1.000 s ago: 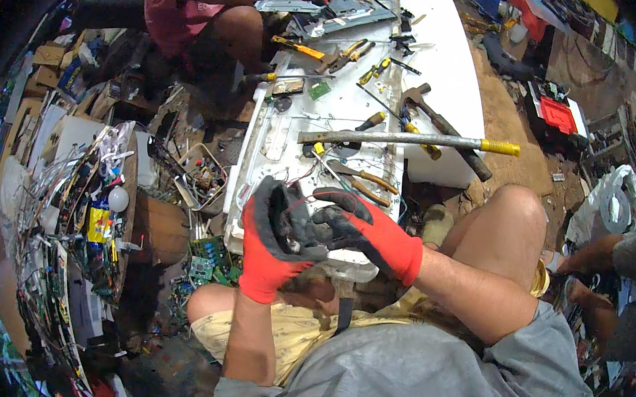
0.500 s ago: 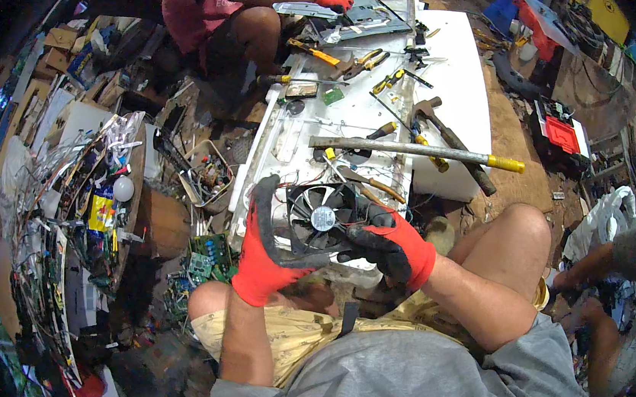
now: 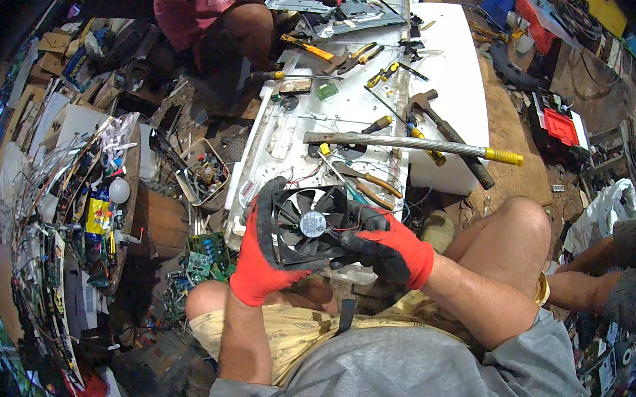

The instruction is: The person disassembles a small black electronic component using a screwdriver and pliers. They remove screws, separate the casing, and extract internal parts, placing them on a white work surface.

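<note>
Black plastic formed the square frame and the blades of the cooling fan [image 3: 313, 224]; its round silver hub carried a printed label and faced upward, toward the camera. The fan was located above the 6 o'clock end of the white counter [image 3: 302, 120]. The left hand [image 3: 253, 257] grasped the frame at 9 o'clock and along its lower edge; the right hand [image 3: 389, 250] gripped the frame at 3 o'clock, fingers bent.

Container positions, taken from the fan: at 10 o'clock, a pale-rimmed bin [image 3: 202, 142] contained small mixed parts, too small to identify. At 2 o'clock, a black case [image 3: 567, 152] showed a red panel [image 3: 561, 127] on top. At 3 o'clock stood a whitish plastic bag [image 3: 603, 217]; its contents could not be determined.
</note>
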A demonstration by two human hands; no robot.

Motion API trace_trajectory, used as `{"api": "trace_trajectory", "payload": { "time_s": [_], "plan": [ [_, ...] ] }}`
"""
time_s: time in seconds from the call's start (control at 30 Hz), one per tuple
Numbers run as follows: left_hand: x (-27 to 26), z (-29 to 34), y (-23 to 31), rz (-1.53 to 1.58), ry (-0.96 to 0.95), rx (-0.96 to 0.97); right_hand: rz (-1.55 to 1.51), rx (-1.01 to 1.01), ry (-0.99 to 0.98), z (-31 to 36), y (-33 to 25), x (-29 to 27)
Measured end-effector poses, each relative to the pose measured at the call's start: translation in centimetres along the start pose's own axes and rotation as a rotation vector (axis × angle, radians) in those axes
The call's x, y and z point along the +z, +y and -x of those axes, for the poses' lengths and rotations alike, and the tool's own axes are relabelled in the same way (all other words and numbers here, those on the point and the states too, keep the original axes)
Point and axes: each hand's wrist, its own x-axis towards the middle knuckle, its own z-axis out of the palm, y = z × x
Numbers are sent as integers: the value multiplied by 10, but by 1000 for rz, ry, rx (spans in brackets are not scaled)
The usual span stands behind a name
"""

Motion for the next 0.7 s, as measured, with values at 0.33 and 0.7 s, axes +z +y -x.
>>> {"api": "trace_trajectory", "payload": {
  "time_s": [0.33,0.7],
  "plan": [
    [1,-3,8,59,7,6,-45,-58,-55,1,5,-5],
    [-2,1,-3,-60,33,-15,-48,-35,-86,0,8,-11]
  ]
}}
